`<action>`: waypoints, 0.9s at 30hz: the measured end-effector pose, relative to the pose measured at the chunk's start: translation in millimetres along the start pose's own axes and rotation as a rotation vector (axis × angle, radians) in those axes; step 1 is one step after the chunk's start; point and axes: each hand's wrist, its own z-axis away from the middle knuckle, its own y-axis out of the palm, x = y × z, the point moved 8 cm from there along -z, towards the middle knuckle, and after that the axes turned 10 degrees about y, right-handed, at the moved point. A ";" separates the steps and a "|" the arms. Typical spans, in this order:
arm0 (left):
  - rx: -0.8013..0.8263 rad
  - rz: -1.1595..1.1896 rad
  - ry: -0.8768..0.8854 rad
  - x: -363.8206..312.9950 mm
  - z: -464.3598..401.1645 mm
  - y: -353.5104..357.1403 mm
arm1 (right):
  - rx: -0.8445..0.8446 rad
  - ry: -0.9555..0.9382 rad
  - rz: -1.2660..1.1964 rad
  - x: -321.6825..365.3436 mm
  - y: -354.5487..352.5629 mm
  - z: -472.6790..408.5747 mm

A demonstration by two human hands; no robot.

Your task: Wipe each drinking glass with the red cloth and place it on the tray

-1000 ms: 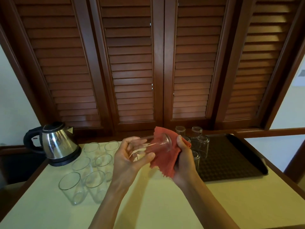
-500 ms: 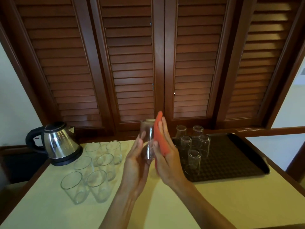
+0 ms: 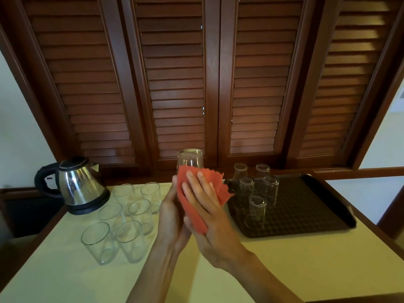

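Dark brown louvred wooden shutters fill the background behind a pale cream worktop with a dark wooden edge. At right lies a dark brown textured rectangular tray, carrying five clear glasses set mouth down on its left half; its right half is bare. At far left stands a polished steel electric kettle with a black handle, and just beside it a cluster of six clear upright drinking glasses waits unwiped. Between the two groups, raised above the worktop, a clear drinking glass held base upward is sandwiched between both hands. The left hand supports its near side, fingers roughly straight; whether they curl round the glass cannot be told. The right hand lies flat, fingers extended, pressing a red cloth with ragged edges against the glass. Judged step: wiping the outer wall. The next move likely calls for carrying the glass rightward and setting it mouth down clear of the five standing glasses.
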 end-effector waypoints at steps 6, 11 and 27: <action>0.007 0.007 -0.004 14.8 5.9 -2.3 | -0.093 0.201 -0.076 -5.3 -16.4 -32.1; -0.024 0.038 0.058 -14.3 -2.9 2.5 | 0.015 0.099 -0.240 -8.4 -4.2 -1.0; 0.094 -0.242 0.101 -1.0 1.8 8.3 | -0.089 0.184 -0.434 -15.4 -22.1 -28.5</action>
